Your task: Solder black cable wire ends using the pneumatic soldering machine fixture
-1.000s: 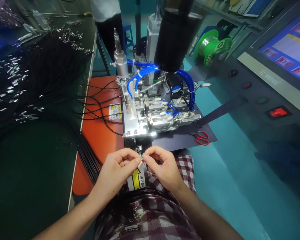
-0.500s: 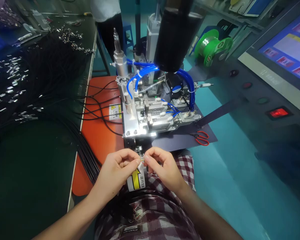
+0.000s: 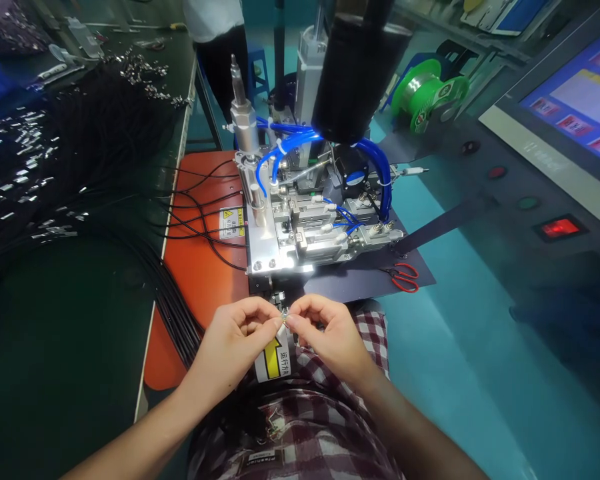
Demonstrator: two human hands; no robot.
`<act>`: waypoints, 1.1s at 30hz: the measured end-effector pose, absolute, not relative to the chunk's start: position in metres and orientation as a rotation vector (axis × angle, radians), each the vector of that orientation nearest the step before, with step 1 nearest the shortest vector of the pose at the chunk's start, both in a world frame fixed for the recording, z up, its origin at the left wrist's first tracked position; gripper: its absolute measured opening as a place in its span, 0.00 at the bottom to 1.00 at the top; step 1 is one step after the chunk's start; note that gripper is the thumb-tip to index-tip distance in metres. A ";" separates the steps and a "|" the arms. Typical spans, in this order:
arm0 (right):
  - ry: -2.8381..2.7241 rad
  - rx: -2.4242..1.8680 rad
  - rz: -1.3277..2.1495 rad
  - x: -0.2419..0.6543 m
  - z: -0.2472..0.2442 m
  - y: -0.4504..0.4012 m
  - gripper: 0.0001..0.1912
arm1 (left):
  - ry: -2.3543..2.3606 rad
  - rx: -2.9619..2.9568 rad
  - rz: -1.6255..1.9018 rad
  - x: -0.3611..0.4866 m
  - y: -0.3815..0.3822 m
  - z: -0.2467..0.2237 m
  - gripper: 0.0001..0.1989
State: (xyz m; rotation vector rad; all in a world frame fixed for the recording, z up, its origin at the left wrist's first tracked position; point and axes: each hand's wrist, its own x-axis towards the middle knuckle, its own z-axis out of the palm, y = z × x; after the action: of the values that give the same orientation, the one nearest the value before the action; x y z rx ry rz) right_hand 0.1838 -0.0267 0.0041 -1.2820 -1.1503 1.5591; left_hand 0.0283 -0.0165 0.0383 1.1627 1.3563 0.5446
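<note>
My left hand [image 3: 237, 337] and my right hand [image 3: 333, 337] meet fingertip to fingertip over my lap, both pinched closed. Between them is a tiny metallic piece, mostly covered by the fingertips and too small to make out. Just beneath the left fingers lies a white label with a yellow arrow [image 3: 273, 360]. Behind the hands stands a metal machine [image 3: 300, 227] with blue air tubes [image 3: 300, 141], its front edge close to the fingertips.
Black cables [image 3: 173, 303] run over the orange board [image 3: 195, 267] at the left. Red-handled scissors [image 3: 405, 277] lie on the dark plate at the right. A control panel [image 3: 550, 167] and a green spool [image 3: 423, 93] are beyond. A person [image 3: 215, 27] stands at the back.
The fingertips of my hands have come slightly closer together, covering more of the small piece. The view has shifted a little.
</note>
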 end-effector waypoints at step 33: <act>-0.901 -1.205 1.632 0.177 -0.034 0.001 0.10 | 1.142 2.253 0.510 -0.001 0.002 0.005 0.16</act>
State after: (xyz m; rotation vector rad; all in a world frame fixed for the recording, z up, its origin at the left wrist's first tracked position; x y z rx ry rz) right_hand 0.1766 0.0006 -0.0340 -1.2048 -0.9006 1.6320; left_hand -0.0015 0.0021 0.0053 2.2527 1.1418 0.5105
